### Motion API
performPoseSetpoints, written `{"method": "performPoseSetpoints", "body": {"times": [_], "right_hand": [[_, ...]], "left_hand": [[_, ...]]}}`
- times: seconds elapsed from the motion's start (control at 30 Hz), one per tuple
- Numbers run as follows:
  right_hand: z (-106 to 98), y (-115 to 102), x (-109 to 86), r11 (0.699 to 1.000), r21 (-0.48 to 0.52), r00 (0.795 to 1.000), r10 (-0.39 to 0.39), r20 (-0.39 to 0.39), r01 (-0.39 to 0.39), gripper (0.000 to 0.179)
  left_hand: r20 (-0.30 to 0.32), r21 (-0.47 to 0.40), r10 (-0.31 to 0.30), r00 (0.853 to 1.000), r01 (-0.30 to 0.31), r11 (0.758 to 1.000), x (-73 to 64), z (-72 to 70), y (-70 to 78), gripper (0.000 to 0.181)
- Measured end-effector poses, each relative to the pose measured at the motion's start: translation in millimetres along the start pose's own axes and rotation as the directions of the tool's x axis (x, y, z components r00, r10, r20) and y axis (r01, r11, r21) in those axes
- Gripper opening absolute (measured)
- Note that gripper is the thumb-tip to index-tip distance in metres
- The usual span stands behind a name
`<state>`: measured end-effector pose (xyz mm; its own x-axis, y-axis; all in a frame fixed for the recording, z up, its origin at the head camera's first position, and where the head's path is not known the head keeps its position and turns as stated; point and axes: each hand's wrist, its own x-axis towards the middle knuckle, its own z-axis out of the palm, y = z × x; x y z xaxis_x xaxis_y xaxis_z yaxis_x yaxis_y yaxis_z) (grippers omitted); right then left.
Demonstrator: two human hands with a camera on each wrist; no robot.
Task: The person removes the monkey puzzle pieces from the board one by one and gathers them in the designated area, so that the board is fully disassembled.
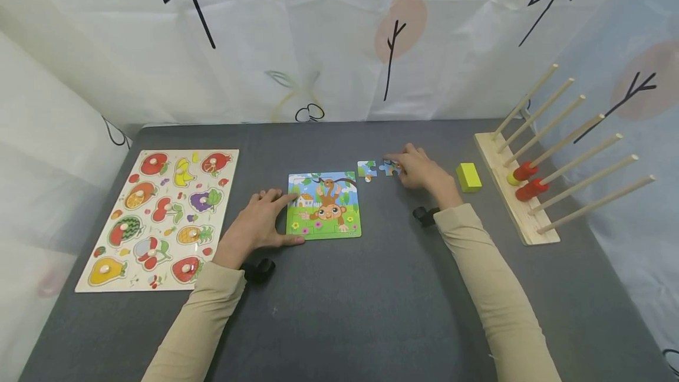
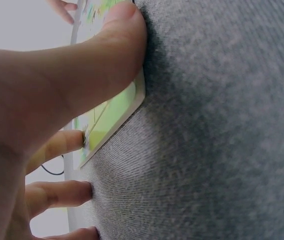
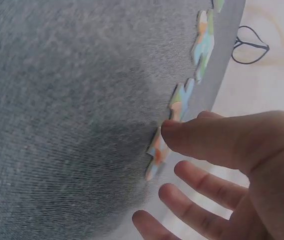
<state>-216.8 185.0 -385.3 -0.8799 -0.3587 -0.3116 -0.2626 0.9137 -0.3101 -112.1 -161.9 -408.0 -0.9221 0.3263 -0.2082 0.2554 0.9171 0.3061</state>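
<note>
My half-spread right hand [image 1: 421, 173] touched a piece [image 3: 156, 154] right of the puzzle [image 1: 326, 208], grip indeterminable; left hand [image 1: 257, 221] splayed at puzzle's left.

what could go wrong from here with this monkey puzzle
The left hand touches the edge of the monkey puzzle, so a sideways push might slide it or unseat pieces.

The loose pieces lie close together by the right hand, so its fingers could nudge the wrong one.

The yellow block stands just outside the right wrist; an outward swing might knock it.
</note>
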Motion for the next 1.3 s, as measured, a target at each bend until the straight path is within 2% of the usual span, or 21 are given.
{"method": "performPoseSetpoints", "body": {"times": [0.2, 0.57, 0.87, 1.07, 1.3], "right_hand": [[-1.7, -11.3, -5.9, 0.999, 0.038, 0.997, -0.025, -0.068, 0.028, 0.055], [3.5, -45.6, -10.3, 0.986, 0.117, 0.989, -0.104, -0.105, 0.116, 0.052], [23.9, -69.8, -6.3, 0.970, 0.101, 0.974, -0.211, -0.087, 0.220, 0.044], [36.2, -82.3, -3.4, 0.970, 0.075, 0.972, -0.229, -0.061, 0.233, 0.042], [43.8, -91.7, -2.0, 0.976, 0.029, 0.976, -0.215, -0.029, 0.215, 0.039]], "left_hand": [[-0.005, -0.001, 0.003, 1.000, -0.003, 1.000, -0.1, 1.1, -0.9, 0.100], [-0.004, -0.007, 0.007, 1.000, -0.007, 1.000, -0.8, 1.3, -0.7, 0.100], [-0.011, -0.005, 0.011, 1.000, -0.011, 1.000, -0.1, 1.4, -1.5, 0.100], [-0.005, -0.005, 0.009, 1.000, -0.009, 1.000, 0.0, 1.3, -2.1, 0.100], [-0.004, -0.005, 0.008, 1.000, -0.008, 1.000, 0.1, 1.3, -1.7, 0.099]]}}
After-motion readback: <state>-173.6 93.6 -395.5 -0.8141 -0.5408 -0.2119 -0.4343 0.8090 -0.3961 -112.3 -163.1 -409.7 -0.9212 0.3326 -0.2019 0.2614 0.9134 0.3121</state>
